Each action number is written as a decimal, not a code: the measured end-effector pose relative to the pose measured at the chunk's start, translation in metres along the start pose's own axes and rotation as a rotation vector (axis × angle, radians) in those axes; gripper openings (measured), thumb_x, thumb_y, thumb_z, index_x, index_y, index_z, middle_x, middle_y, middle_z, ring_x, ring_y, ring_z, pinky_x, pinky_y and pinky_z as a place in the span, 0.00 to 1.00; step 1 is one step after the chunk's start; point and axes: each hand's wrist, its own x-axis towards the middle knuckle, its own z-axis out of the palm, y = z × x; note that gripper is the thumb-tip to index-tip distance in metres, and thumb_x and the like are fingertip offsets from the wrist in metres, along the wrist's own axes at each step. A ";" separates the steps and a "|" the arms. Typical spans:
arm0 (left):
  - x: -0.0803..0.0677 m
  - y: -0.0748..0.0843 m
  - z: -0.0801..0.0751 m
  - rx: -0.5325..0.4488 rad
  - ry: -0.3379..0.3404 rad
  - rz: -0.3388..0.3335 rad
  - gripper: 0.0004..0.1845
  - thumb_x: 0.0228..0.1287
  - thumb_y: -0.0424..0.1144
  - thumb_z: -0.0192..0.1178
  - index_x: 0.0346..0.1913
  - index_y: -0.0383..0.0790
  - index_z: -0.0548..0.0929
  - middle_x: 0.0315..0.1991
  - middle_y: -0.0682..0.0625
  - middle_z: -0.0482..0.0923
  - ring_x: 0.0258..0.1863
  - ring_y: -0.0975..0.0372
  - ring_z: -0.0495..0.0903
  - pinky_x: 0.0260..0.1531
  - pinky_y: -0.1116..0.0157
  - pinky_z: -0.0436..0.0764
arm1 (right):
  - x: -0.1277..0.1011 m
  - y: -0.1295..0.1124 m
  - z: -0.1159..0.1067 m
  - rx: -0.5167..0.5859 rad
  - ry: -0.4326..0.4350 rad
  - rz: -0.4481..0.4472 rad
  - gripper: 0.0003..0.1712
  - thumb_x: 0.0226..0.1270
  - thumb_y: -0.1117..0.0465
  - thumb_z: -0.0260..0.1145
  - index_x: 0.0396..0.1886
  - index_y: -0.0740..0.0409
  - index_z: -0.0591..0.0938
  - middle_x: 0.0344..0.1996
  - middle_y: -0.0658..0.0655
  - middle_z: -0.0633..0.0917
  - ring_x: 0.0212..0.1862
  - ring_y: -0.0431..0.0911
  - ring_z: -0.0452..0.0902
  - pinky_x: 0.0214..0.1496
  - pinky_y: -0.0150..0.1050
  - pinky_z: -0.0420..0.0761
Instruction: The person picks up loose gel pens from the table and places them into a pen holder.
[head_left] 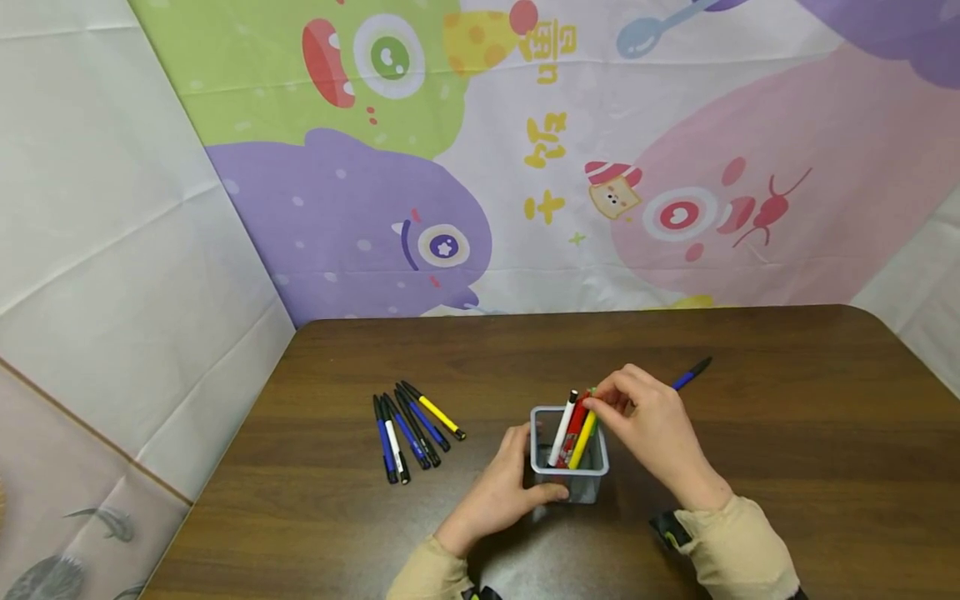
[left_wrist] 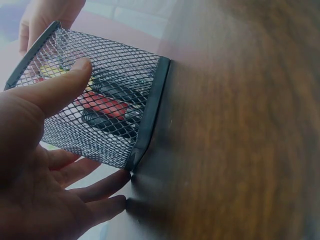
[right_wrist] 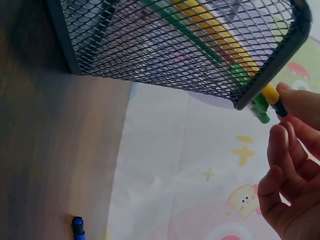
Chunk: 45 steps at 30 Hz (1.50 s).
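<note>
A black mesh pen holder [head_left: 581,490] stands upright on the table. My left hand [head_left: 498,492] grips it from the left, thumb across the near wall [left_wrist: 150,105] and fingers round the far side. With thumb and forefinger, my right hand [head_left: 660,433] pinches the dark upper end of a yellow pen [head_left: 582,442], whose lower length is inside the holder. Beside that pen lean a white pen [head_left: 561,433] and a red pen [head_left: 574,425]. A green pen [right_wrist: 261,106] pokes over the rim close to my right fingertips.
Several blue, white, black and yellow pens [head_left: 412,425] lie in a loose row on the brown table [head_left: 315,517], left of the holder. One blue pen [head_left: 690,375] lies beyond my right hand. A cartoon-printed cloth [head_left: 525,275] hangs behind the table's back edge.
</note>
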 end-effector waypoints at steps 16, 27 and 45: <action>-0.001 -0.002 0.000 0.015 -0.007 -0.018 0.45 0.49 0.50 0.67 0.66 0.41 0.55 0.53 0.48 0.64 0.50 0.61 0.68 0.53 0.60 0.70 | -0.001 0.002 0.005 0.003 -0.022 0.018 0.10 0.45 0.62 0.74 0.24 0.54 0.78 0.19 0.43 0.75 0.21 0.33 0.68 0.23 0.28 0.72; -0.001 -0.002 0.000 0.008 -0.010 -0.023 0.45 0.49 0.50 0.67 0.66 0.40 0.55 0.54 0.47 0.64 0.50 0.61 0.69 0.53 0.60 0.70 | -0.001 0.002 0.004 -0.004 -0.050 -0.001 0.10 0.48 0.62 0.72 0.25 0.54 0.78 0.20 0.43 0.75 0.23 0.33 0.69 0.25 0.29 0.72; 0.000 0.000 -0.001 0.008 -0.013 -0.021 0.45 0.49 0.51 0.67 0.67 0.40 0.55 0.54 0.48 0.64 0.50 0.62 0.68 0.53 0.60 0.69 | 0.000 0.011 -0.004 -0.078 -0.093 0.056 0.05 0.60 0.57 0.63 0.34 0.53 0.78 0.25 0.45 0.78 0.26 0.37 0.70 0.29 0.35 0.72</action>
